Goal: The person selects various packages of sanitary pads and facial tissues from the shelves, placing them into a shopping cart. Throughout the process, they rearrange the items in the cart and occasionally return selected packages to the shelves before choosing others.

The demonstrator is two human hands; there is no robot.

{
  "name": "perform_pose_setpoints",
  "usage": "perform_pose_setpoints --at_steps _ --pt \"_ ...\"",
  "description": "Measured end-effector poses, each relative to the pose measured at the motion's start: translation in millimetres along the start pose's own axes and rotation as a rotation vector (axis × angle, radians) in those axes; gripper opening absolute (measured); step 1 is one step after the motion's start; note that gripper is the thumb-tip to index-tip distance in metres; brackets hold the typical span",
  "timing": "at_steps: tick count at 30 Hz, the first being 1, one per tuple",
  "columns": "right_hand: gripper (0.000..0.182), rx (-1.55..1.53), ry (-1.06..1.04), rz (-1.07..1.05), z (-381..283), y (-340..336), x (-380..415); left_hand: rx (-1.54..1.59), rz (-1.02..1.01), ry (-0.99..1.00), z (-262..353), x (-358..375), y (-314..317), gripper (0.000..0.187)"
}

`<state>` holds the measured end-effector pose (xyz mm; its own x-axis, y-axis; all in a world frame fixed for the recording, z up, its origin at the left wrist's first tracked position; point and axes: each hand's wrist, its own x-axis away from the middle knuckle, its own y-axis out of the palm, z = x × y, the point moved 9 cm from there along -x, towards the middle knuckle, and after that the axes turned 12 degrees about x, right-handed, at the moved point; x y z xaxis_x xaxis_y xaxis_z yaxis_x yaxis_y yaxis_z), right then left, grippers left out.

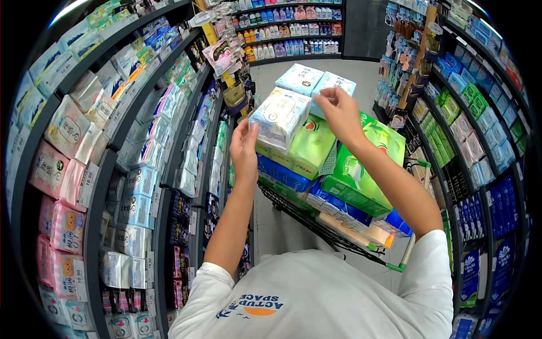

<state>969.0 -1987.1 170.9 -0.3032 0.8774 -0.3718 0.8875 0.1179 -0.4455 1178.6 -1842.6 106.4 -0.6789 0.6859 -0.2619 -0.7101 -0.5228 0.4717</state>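
Observation:
A white and pale-blue soft pack [280,116] is lifted above a loaded shopping cart [316,223]. My left hand [244,150] holds its near left end with fingers curled under it. At the pack's far right corner my right hand [339,113] pinches the wrapper. Just behind it lie two light-blue packs [314,81] on top of the load. Green packs [367,164] and blue packs [285,174] are stacked beneath in the cart.
Shelves of pink, white and blue wrapped packs [68,169] line the left side with price tags. Shelves of blue and green packs [480,141] run along the right. The grey aisle floor [361,73] leads to a far shelf of bottles [293,28].

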Motion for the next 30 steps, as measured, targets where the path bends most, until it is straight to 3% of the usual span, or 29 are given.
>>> perform_pose_setpoints --at_steps 1,3,6,8,15,24,30 --pt "0.039 -0.005 -0.003 0.006 8.6 1.8 5.5 0.050 0.024 0.005 -7.6 -4.2 -1.5 0.052" --pt "0.055 -0.216 0.201 -0.289 31.6 40.9 25.2 0.039 -0.013 0.012 -16.8 -8.2 -1.1 0.048" --pt "0.055 -0.387 0.291 -0.343 15.2 64.9 53.5 0.047 -0.006 0.084 -13.4 -1.6 -1.8 0.037" --pt "0.071 -0.331 0.236 -0.375 8.2 75.7 57.9 0.017 -0.014 0.112 -21.5 -0.5 -10.4 0.036" --pt "0.042 -0.409 0.117 -0.461 -73.2 124.0 81.6 -0.078 0.137 0.360 57.2 45.6 -57.0 0.035" --pt "0.044 -0.525 -0.175 -0.781 -184.9 283.2 132.8 -0.310 0.638 0.597 144.0 118.8 -201.4 0.036" --pt "0.054 -0.537 -0.359 -0.869 -260.3 357.8 186.4 -0.319 0.783 0.699 201.3 167.1 -251.2 0.039"
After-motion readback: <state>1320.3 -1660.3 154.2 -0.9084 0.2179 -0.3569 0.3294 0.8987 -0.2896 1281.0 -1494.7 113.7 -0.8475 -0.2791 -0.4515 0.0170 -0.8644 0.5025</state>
